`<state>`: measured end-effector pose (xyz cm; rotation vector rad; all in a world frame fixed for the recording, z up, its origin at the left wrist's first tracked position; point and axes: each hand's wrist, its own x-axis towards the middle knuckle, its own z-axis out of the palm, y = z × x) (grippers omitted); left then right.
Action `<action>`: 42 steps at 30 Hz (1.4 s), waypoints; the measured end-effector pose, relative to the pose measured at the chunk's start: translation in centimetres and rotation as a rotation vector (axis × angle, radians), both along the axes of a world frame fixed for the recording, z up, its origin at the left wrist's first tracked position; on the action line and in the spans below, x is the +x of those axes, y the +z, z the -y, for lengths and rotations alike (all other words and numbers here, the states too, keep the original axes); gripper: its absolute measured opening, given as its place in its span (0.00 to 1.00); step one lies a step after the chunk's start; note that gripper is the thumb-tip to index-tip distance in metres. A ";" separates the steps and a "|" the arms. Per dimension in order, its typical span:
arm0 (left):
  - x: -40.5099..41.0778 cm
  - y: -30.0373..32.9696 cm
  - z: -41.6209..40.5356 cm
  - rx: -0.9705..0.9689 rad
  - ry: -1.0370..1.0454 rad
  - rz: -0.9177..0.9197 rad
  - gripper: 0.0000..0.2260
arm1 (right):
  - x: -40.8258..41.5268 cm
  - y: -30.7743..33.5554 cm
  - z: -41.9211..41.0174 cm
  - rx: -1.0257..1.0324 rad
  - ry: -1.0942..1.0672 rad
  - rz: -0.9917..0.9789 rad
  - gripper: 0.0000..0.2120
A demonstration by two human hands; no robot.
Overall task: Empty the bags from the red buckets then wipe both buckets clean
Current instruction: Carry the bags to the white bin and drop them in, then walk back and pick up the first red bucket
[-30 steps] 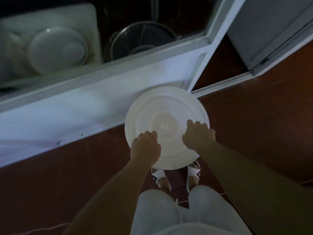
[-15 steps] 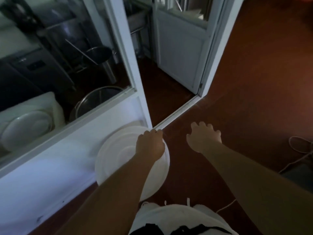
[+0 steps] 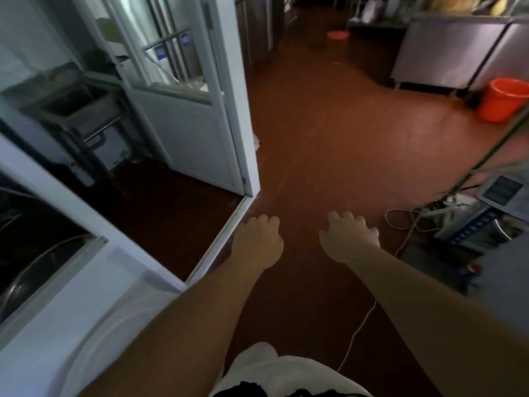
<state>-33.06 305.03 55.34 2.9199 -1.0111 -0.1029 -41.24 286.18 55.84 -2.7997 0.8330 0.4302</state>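
**Red bucket far right, both hands free**

Red-brown floor (image 3: 329,144) fills the middle of the view. Both arms reach forward over it. The left hand (image 3: 257,242) hangs palm down with fingers loosely curled, holding nothing, just beside the white door frame (image 3: 226,239). The right hand (image 3: 349,239) is also palm down, fingers spread and relaxed, holding nothing. One red bucket (image 3: 505,100) stands upright on the floor at the far right, well apart from both hands, near a steel counter (image 3: 446,53); whether a bag lies in it cannot be told. A second red item (image 3: 338,34) shows far back, too blurred to identify. A white cord (image 3: 357,333) trails across the floor under the right arm.
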 end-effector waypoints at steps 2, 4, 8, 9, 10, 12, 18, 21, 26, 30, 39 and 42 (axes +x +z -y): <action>1.6 0.1 2.8 -0.006 -0.046 -0.027 0.11 | 0.4 -0.2 2.5 0.007 -0.049 -0.008 0.26; 3.5 -0.2 5.6 -0.019 -0.079 -0.060 0.10 | 1.2 -0.5 4.7 0.006 -0.091 -0.016 0.26; 8.3 -1.1 11.3 -0.001 -0.156 -0.090 0.10 | 4.6 -1.3 9.4 -0.002 -0.176 -0.038 0.26; 9.9 -1.4 12.7 0.004 -0.183 -0.090 0.11 | 5.8 -1.5 10.6 -0.008 -0.201 -0.036 0.25; 11.5 -1.5 14.1 0.008 -0.209 -0.088 0.12 | 7.1 -1.6 11.7 -0.014 -0.227 -0.027 0.25; 15.0 -1.2 16.7 0.015 -0.258 -0.090 0.14 | 9.7 -1.5 13.8 -0.008 -0.296 -0.015 0.24; 25.1 0.2 24.3 0.074 -0.378 -0.098 0.15 | 16.3 -1.3 20.0 -0.006 -0.511 -0.032 0.27; 28.9 0.1 28.1 0.089 -0.402 -0.105 0.15 | 18.6 -1.5 22.8 0.005 -0.595 -0.044 0.27; 33.1 -0.3 36.6 0.127 -0.491 -0.099 0.16 | 21.5 -1.4 29.7 -0.012 -0.691 -0.044 0.29; 35.4 -0.9 45.1 0.154 -0.542 -0.079 0.15 | 24.0 -2.0 37.1 0.001 -0.727 -0.036 0.29; 41.6 0.7 63.8 0.132 -0.479 -0.052 0.18 | 31.3 -0.2 57.2 0.040 -0.635 0.018 0.21; 44.2 1.1 69.0 0.104 -0.439 -0.062 0.17 | 34.7 0.6 63.3 0.020 -0.546 -0.020 0.22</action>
